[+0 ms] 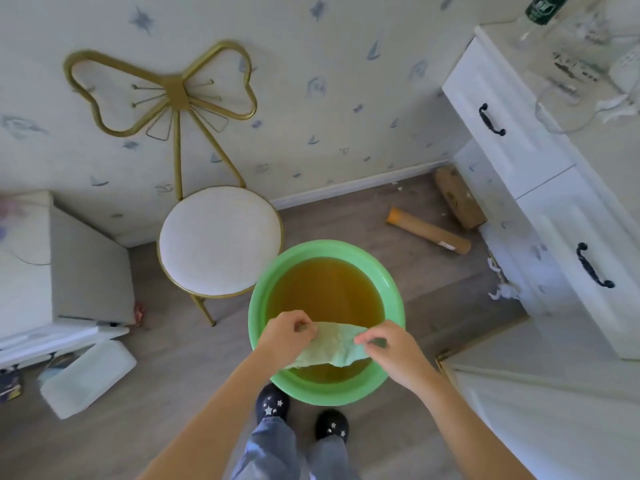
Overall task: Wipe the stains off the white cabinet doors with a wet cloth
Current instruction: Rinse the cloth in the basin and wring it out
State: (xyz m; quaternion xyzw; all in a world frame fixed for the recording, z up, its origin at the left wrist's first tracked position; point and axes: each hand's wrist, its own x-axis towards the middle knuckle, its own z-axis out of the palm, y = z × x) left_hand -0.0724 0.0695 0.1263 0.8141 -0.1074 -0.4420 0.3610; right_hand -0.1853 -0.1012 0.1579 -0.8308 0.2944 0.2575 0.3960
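Above the green basin, my left hand and right hand pinch the cloth. It stretches between both grips, sagging toward the murky water.

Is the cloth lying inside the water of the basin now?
No, the left hand and right hand hold the cloth stretched above the basin.

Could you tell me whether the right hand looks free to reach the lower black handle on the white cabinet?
Probably not yet: the right hand pinches the cloth over the basin. Nothing stands between it and the handle.
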